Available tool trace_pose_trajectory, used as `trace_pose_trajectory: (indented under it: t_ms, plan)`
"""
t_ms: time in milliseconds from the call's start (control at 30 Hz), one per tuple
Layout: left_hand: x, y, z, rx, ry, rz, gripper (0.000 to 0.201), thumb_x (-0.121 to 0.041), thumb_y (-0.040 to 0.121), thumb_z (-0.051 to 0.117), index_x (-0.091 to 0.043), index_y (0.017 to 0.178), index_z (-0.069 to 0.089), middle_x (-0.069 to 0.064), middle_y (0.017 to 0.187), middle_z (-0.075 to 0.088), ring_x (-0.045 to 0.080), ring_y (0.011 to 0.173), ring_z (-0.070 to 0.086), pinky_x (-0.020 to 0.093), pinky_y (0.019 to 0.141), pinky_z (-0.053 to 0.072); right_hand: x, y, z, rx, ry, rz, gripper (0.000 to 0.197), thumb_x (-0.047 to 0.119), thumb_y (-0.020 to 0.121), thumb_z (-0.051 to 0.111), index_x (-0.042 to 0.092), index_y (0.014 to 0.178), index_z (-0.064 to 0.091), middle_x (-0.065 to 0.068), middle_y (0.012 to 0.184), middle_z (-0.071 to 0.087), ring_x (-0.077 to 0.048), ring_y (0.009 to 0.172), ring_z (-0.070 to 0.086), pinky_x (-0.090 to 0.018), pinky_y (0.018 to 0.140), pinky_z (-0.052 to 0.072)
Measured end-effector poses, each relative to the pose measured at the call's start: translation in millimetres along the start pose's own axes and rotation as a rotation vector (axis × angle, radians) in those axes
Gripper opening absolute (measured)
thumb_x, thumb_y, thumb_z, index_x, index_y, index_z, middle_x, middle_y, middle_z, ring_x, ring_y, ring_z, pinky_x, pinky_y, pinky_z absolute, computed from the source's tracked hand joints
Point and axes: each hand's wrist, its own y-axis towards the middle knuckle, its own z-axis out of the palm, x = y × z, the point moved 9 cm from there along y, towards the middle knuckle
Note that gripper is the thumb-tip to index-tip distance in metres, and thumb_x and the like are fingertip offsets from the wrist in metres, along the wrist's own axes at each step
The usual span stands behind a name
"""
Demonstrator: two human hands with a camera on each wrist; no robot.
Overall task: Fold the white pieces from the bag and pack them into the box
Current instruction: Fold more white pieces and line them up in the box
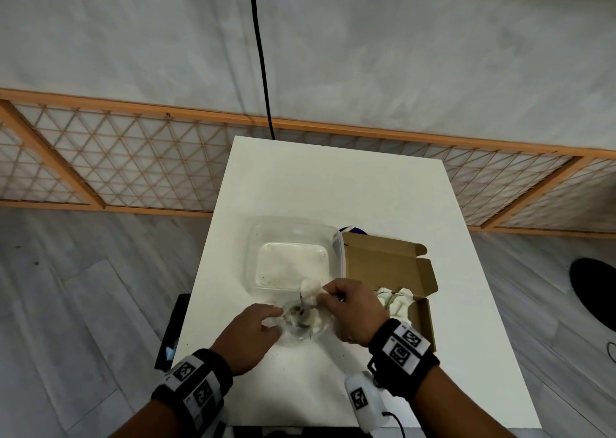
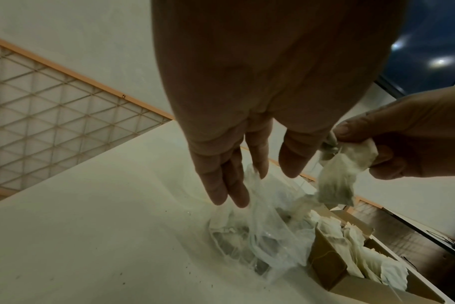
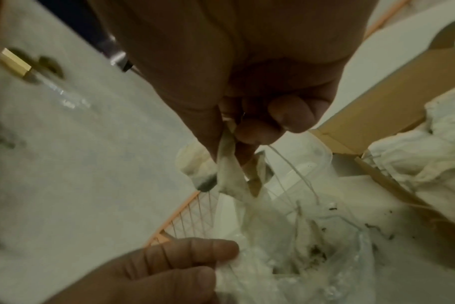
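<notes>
A clear plastic bag with white pieces inside lies on the white table between my hands. My left hand pinches the bag's edge between thumb and fingers. Just above the bag, my right hand pinches a white piece with a trailing string. The same piece hangs from those fingers in the left wrist view. The brown cardboard box stands open to the right, holding several white pieces.
A clear plastic container sits behind the bag, against the box's left side. Something purple peeks out behind the box. A black cable hangs at the table's far edge. A dark object stands by the left edge.
</notes>
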Motion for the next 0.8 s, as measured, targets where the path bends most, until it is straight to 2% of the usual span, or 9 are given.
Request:
trace_pose_trajectory:
  t_ms: [133,267,367,433,500,567,667,733,800]
  plan:
    - [-11,-3,-8,-0.021,-0.014,0.001,0.041,-0.035,0.097,0.068,-0.030,0.136,0.058,-0.008,0.141,0.055,0.010,0.118,0.060,0.025,0.101,0.047,-2,-7,-5,0.047,0.222,0.073,0.018,0.023,0.093,0.073,0.013,0.079,0.070,0.005,0.063,0.062,-0.011,0.053,0.052,-0.023,0.054,0.044]
    - [-43,-10,-27,-0.085,0.012,0.095,0.053,-0.040,0.095,0.069,-0.033,0.144,0.049,-0.017,0.145,0.049,0.005,0.129,0.052,0.026,0.106,0.045,5,-8,-1,0.079,0.256,0.023,0.019,0.022,0.093,0.073,0.021,0.074,0.068,0.005,0.062,0.061,-0.012,0.056,0.053,-0.025,0.058,0.046]
    - [-73,-18,-38,-0.130,-0.023,0.155,0.056,-0.053,0.088,0.072,-0.040,0.138,0.051,-0.027,0.136,0.052,-0.001,0.122,0.055,0.027,0.102,0.049,9,-6,5,0.094,0.185,-0.039,0.016,0.024,0.093,0.072,0.017,0.080,0.069,0.004,0.063,0.065,-0.008,0.055,0.055,-0.023,0.059,0.047]
    - [-85,-19,-40,-0.119,-0.116,0.153,0.041,-0.058,0.085,0.073,-0.039,0.119,0.063,-0.024,0.120,0.066,-0.002,0.107,0.065,0.029,0.092,0.055,14,-7,9,0.096,0.185,-0.061,0.017,0.023,0.094,0.071,0.011,0.083,0.068,0.000,0.064,0.065,-0.005,0.050,0.052,-0.020,0.052,0.043]
    - [-93,-18,-42,-0.133,-0.176,0.154,0.018,-0.046,0.090,0.073,-0.030,0.098,0.070,-0.013,0.097,0.076,0.004,0.087,0.073,0.034,0.083,0.059,18,-9,12,0.093,0.187,-0.075,0.018,0.022,0.095,0.071,0.008,0.085,0.067,-0.003,0.065,0.065,-0.001,0.044,0.049,-0.014,0.046,0.038]
    - [-93,-19,-49,-0.196,-0.199,0.129,0.011,-0.034,0.095,0.071,-0.025,0.088,0.071,-0.008,0.085,0.077,0.006,0.077,0.072,0.032,0.079,0.056,20,-8,12,0.079,0.168,-0.082,0.018,0.025,0.093,0.072,0.011,0.084,0.066,-0.003,0.066,0.067,-0.001,0.045,0.051,-0.013,0.047,0.038]
    - [-90,-21,-58,-0.233,-0.258,0.094,0.009,-0.027,0.097,0.069,-0.023,0.090,0.071,-0.009,0.085,0.078,0.002,0.078,0.070,0.023,0.076,0.051,19,-7,8,0.039,0.151,-0.074,0.017,0.031,0.091,0.075,0.017,0.086,0.067,0.000,0.072,0.069,-0.002,0.050,0.055,-0.015,0.050,0.040]
    - [-90,-24,-64,-0.237,-0.271,0.102,0.006,-0.025,0.097,0.069,-0.023,0.092,0.071,-0.013,0.086,0.077,0.000,0.079,0.069,0.018,0.075,0.049,18,-10,5,0.043,0.191,-0.027,0.010,0.029,0.092,0.075,0.021,0.095,0.069,0.011,0.069,0.066,-0.001,0.043,0.052,-0.009,0.043,0.036]
    - [-91,-28,-72,-0.234,-0.308,0.123,0.007,-0.021,0.098,0.069,-0.026,0.095,0.073,-0.011,0.088,0.076,0.002,0.081,0.069,0.019,0.077,0.050,22,-14,-1,0.037,0.211,-0.014,0.012,0.027,0.092,0.075,0.027,0.103,0.070,0.020,0.064,0.062,-0.002,0.039,0.051,-0.010,0.042,0.037]
